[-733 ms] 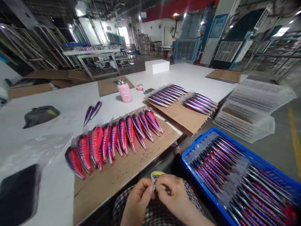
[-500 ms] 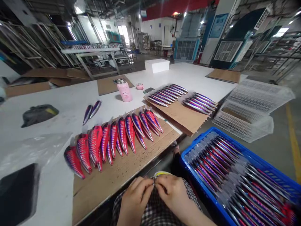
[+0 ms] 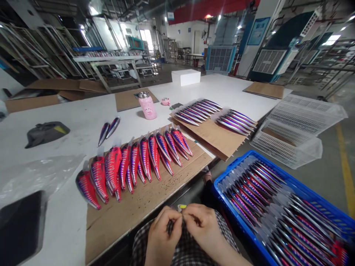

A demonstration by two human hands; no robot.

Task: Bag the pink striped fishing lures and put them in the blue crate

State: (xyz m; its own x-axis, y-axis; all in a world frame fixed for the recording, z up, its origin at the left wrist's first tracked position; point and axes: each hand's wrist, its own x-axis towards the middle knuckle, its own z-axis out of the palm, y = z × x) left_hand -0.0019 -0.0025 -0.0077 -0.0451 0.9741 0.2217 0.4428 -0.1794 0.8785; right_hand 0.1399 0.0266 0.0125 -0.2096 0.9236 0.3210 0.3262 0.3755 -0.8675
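Observation:
Over my checked lap, my left hand (image 3: 165, 231) and my right hand (image 3: 203, 224) meet fingertip to fingertip. Both are closed in a pinch, and whatever sits between the fingers is too small to make out. A small yellow and white piece (image 3: 182, 208) shows just beyond the fingertips; I cannot tell whether they touch it. In front of me, a row of red and purple fishing lures (image 3: 144, 159) with silver stripes and clear lips lies on a cardboard sheet (image 3: 122, 225). To my right, a blue crate (image 3: 234, 162) holds many similar lures.
More lures (image 3: 196, 112) lie on a second cardboard sheet (image 3: 215, 138). A pink tumbler (image 3: 147, 107), a dark tablet-like slab (image 3: 22, 225), clear plastic (image 3: 41, 175), a grey cloth-like bundle (image 3: 47, 133) and two loose lures (image 3: 108, 131) are on the white table. White plastic baskets (image 3: 291, 136) stand right.
My left hand has shifted slightly right and its pinch is rounder. Less of the yellow and white piece shows behind the fingertips. The lures stay put.

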